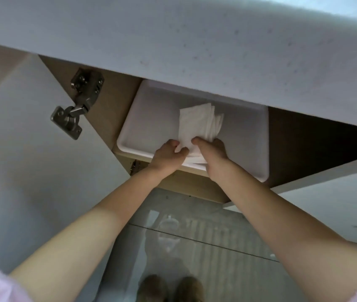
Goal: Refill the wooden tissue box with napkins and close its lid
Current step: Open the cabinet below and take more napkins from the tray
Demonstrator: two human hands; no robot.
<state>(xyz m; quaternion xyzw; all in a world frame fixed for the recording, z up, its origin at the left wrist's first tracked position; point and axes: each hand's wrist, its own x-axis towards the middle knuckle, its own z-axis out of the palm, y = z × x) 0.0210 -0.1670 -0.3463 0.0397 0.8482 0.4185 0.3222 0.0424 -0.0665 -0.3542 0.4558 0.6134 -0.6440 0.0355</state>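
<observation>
A stack of white napkins (197,124) lies in a white plastic tray (151,118) on a shelf inside an open cabinet under the countertop. My left hand (169,154) grips the near left edge of the stack. My right hand (211,151) grips its near right edge, thumb on top. Both hands reach in over the tray's front rim. The napkins fan out slightly at the far right corner. No wooden tissue box is in view.
The white countertop (195,46) overhangs the cabinet and hides the back of the tray. The cabinet door (31,160) stands open at left on a metal hinge (79,101). A second door edge (326,175) is at right. Glossy floor and my shoes (171,288) lie below.
</observation>
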